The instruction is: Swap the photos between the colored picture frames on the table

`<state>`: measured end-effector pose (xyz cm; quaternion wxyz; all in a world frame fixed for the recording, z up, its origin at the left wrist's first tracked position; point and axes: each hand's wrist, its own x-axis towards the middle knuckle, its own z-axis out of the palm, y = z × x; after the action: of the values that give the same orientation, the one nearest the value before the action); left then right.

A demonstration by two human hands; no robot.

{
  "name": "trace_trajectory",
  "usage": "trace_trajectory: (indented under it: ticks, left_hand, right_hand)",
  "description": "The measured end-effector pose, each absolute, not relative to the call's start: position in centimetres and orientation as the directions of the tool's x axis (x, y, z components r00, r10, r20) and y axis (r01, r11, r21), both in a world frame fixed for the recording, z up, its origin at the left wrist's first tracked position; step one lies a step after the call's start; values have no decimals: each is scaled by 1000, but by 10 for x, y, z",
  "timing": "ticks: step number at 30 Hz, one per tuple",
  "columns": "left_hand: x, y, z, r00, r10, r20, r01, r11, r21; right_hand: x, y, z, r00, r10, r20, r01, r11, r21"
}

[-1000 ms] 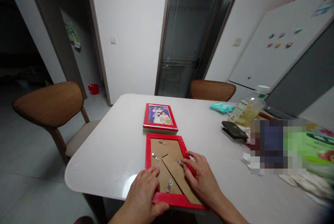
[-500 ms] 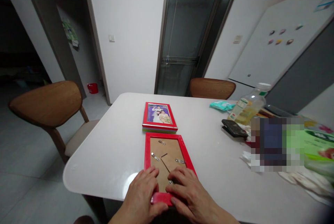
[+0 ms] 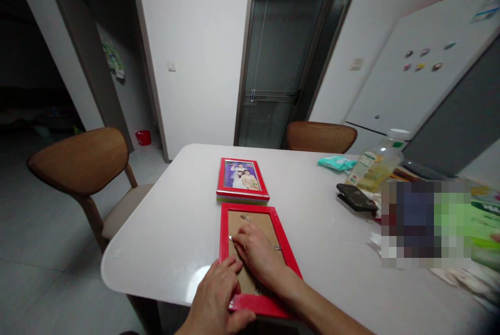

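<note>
A red picture frame (image 3: 224, 225) lies face down at the table's near edge, showing its brown backing board (image 3: 265, 228). My left hand (image 3: 214, 293) grips its lower left corner, thumb at the bottom edge and fingers over the left side. Reaching across the backing, my right hand (image 3: 258, 254) has its fingertips closed at the small metal clip (image 3: 230, 238) on the left side; the fingers partly hide it. Other metal clips sit at the top (image 3: 245, 218), right (image 3: 277, 247) and bottom (image 3: 257, 292). Just beyond, a second red frame with a photo (image 3: 244, 176) lies face up.
On the right of the white table (image 3: 172, 231) are a bottle of yellowish liquid (image 3: 377, 165), a black phone-like object (image 3: 355, 198), a turquoise packet (image 3: 336, 163) and a green bag (image 3: 486, 220). Wooden chairs stand at left (image 3: 82, 163) and behind (image 3: 322, 137).
My right hand has moved from the frame's bottom edge up and left to the clip on the left side. The left hand keeps its grip on the lower left corner.
</note>
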<state>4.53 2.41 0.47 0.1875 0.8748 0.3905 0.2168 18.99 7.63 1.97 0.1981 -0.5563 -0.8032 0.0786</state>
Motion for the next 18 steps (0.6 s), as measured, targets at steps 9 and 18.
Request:
trace_trajectory:
  ticks: [9,18]
  left_hand:
    - [44,26,6,617,752,233,586,-637,501]
    - [45,27,2,600,772,208,610,-611,504]
  right_hand:
    - [192,78,21,-327,910,256,818,408,-405]
    - [218,125,11,-37,969,242,893,141,-427]
